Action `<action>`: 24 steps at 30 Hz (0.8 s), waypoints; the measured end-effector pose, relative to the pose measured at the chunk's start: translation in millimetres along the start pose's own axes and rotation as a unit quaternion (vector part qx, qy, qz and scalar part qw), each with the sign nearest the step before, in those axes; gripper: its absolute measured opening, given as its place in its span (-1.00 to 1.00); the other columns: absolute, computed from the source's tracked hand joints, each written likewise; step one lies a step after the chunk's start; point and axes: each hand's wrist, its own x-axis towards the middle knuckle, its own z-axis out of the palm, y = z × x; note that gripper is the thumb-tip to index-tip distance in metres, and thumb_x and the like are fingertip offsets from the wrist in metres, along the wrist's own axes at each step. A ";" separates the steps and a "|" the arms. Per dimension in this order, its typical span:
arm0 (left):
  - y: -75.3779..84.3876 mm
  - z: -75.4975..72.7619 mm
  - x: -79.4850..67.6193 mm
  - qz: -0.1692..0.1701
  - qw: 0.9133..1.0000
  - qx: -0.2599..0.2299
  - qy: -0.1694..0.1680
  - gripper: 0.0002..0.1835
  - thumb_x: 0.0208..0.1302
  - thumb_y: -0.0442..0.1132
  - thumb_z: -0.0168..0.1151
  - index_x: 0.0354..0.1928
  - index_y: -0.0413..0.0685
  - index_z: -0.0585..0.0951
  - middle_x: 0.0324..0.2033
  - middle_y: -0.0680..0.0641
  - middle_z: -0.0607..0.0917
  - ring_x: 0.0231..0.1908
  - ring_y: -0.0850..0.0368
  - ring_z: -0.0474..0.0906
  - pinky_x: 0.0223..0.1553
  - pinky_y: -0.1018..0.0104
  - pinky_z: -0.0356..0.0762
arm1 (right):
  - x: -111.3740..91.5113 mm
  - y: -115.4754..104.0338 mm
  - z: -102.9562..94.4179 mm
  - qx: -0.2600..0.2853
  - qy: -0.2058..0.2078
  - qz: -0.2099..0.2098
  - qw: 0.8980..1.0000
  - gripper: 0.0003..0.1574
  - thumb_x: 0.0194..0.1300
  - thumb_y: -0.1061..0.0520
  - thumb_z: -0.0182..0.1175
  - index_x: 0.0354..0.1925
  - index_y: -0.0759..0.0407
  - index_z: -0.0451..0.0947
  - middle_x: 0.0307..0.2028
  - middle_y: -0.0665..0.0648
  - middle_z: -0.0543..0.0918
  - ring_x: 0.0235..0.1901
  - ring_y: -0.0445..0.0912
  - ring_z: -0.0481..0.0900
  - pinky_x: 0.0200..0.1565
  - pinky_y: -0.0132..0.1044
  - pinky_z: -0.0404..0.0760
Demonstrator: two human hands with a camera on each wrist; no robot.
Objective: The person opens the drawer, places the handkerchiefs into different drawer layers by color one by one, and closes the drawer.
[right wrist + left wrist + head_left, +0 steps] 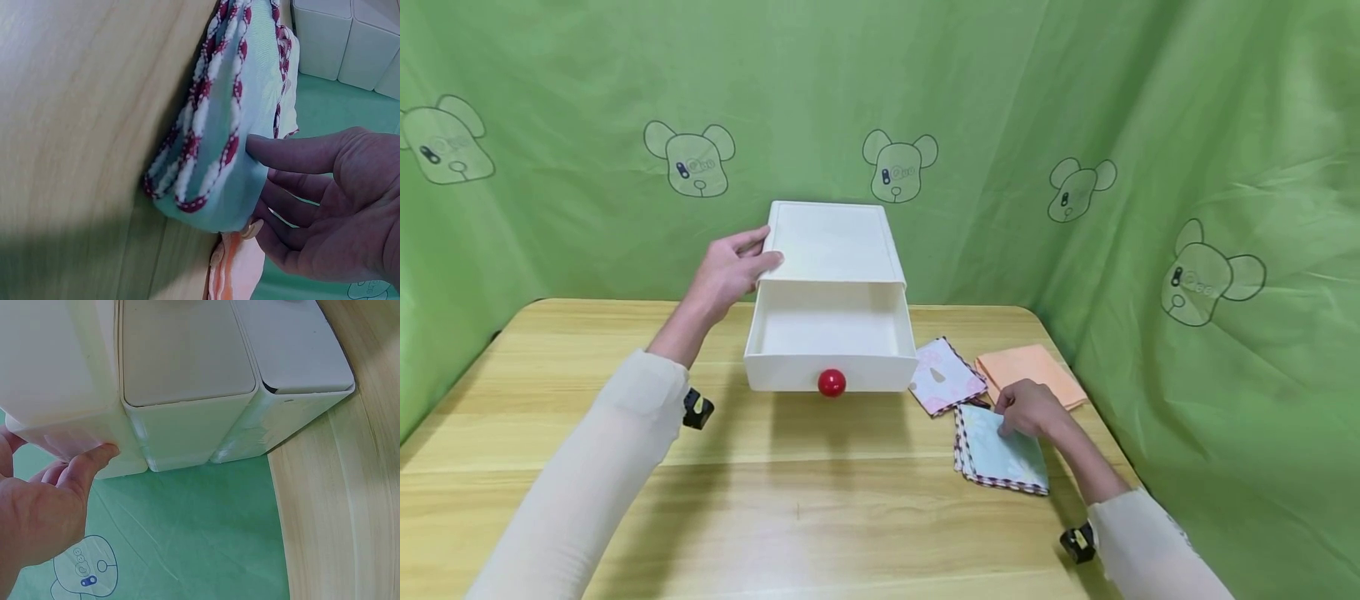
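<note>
Blue cloth (994, 454) is pinched by right fingers (300, 154), white drawer box (835, 242) by left fingers (87, 465), with blurred lettering (903, 173) on curtain (805, 92)

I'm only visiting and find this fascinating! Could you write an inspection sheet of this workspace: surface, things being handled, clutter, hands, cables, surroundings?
Surface: pale wood-grain table.
Things handled: white plastic drawer cabinet, its top drawer open, with a round red knob; folded light-blue cloth with burgundy-and-white edging.
Nearby: folded pinkish-white patterned cloth; folded plain orange cloth.
Clutter: nothing seen.
Left hand: grips the cabinet's upper left side.
Right hand: pinches the light-blue cloth.
Cables: nothing seen.
Surroundings: green curtain with bear-like head outlines.
</note>
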 end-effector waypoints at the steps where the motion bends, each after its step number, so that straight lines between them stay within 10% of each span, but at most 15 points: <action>1: -0.2 -0.2 0.1 0.000 1.000 -0.001 0.000 -0.27 0.42 -0.17 0.27 0.55 0.14 0.22 0.56 0.00 0.21 0.30 0.14 0.45 -0.46 0.54 0.41 | 0.2 0.0 0.1 0.001 0.000 -0.001 1.000 -0.78 -0.04 0.31 0.46 -0.34 0.22 0.68 -0.33 0.16 0.68 -0.30 0.05 0.55 -0.33 -0.21 0.54; 24: -0.2 0.1 0.9 -0.001 1.000 -0.001 0.002 -0.27 0.42 -0.16 0.27 0.55 0.16 0.22 0.56 0.02 0.22 0.02 0.20 0.52 -0.44 0.51 0.42 | -5.5 1.9 -11.7 0.016 -0.016 -0.017 1.000 -0.91 0.12 0.25 0.34 -0.33 0.22 0.66 -0.31 0.15 0.67 -0.34 -0.01 0.52 -0.37 -0.26 0.46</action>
